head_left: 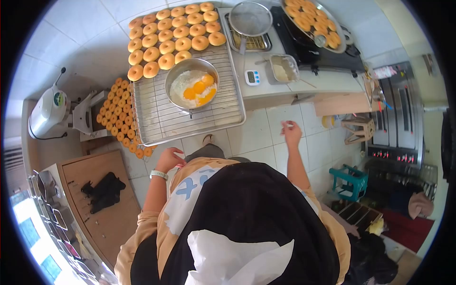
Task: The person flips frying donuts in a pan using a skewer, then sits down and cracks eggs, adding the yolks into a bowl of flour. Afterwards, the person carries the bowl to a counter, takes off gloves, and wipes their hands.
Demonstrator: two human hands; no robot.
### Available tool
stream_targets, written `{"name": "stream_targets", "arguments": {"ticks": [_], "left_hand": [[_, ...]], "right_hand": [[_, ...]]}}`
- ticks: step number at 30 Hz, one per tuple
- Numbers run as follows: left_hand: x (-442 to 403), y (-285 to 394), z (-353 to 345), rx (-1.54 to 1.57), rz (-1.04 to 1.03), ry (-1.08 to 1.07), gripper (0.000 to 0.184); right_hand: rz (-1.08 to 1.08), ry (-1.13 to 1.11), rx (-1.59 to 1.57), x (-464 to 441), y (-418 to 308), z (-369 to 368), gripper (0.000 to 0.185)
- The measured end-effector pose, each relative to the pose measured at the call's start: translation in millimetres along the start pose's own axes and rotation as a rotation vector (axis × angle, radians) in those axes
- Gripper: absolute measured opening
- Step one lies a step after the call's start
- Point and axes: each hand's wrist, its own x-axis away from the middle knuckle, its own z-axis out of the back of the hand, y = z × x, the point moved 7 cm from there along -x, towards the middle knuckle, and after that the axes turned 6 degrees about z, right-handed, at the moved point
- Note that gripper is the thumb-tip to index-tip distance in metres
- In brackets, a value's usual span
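My left hand (170, 159), with a pale watch on the wrist, is near my waist, below the wire rack (156, 104); its fingers are apart and nothing shows in them. My right hand (291, 131) is raised over the floor at the right with bent fingers, touching nothing; whether it pinches anything is too small to tell. A metal bowl (173, 90) on the rack holds white powder and several egg yolks (199, 87). Rows of ring doughnuts (166, 47) lie on the rack behind the bowl.
More doughnuts (116, 111) lie lower at the left, near a white mixer (47, 111). The counter holds a timer (252, 77), a metal container (283, 69), a sieve (250, 19) and a doughnut-filled pan (313, 21). A teal stool (349, 183) and oven (394, 123) stand right.
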Motion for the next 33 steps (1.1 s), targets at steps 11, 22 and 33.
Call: {"name": "stream_targets", "arguments": {"ticks": [11, 22, 33], "left_hand": [[-35, -38, 10, -0.349, 0.149, 0.351, 0.020], [-43, 26, -60, -0.296, 0.059, 0.440, 0.023], [-75, 50, -87, -0.288, -0.111, 0.411, 0.030]], "right_hand": [[0.782, 0.128, 0.725, -200, -63, 37, 0.024], [0.227, -0.361, 0.545, -239, -4, 170, 0.018], [0.728, 0.201, 0.584, -260, -248, 265, 0.023]]}}
